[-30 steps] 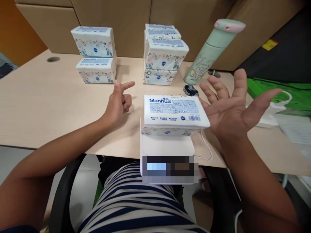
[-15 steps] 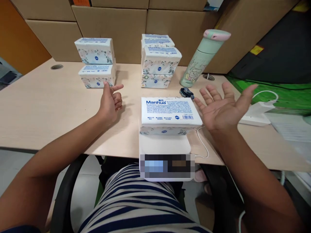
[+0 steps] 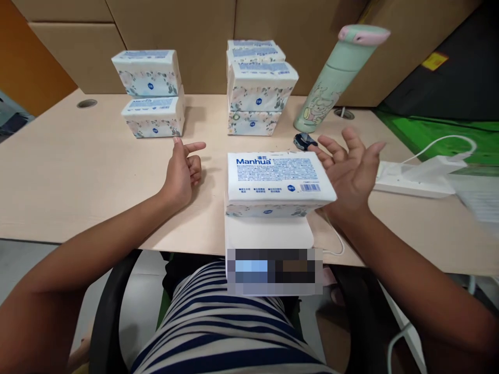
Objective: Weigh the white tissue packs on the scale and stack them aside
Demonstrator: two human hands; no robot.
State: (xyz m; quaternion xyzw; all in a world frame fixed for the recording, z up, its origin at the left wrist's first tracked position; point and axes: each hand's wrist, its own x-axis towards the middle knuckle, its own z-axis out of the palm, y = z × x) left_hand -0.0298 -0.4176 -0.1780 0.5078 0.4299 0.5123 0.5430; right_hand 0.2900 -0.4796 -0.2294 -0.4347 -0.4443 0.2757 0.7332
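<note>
A white pack of tissues (image 3: 280, 176) printed "Manhua" lies flat on a white device (image 3: 268, 232) at the table's front edge. The device, perhaps a scale, has a blurred-out display. My right hand (image 3: 346, 174) is close by the pack's right side, palm turned up, fingers spread, holding nothing; whether it touches the pack I cannot tell. Left of the pack, my left hand (image 3: 183, 171) is at the table with thumb and forefinger stretched out and the other fingers curled, also without anything in it.
Two stacked tissue packs (image 3: 152, 117) stand at the back left, with several more (image 3: 255, 93) at the back centre. A green bottle (image 3: 331, 78), a small dark object (image 3: 304, 141) and a white power strip (image 3: 417, 179) are on the right. Cardboard boxes (image 3: 171, 36) line the back.
My right hand has moved left and slightly inward, nearer the tissue pack, its fingers a little more bent. The left hand keeps much the same pose. The view has shifted slightly.
</note>
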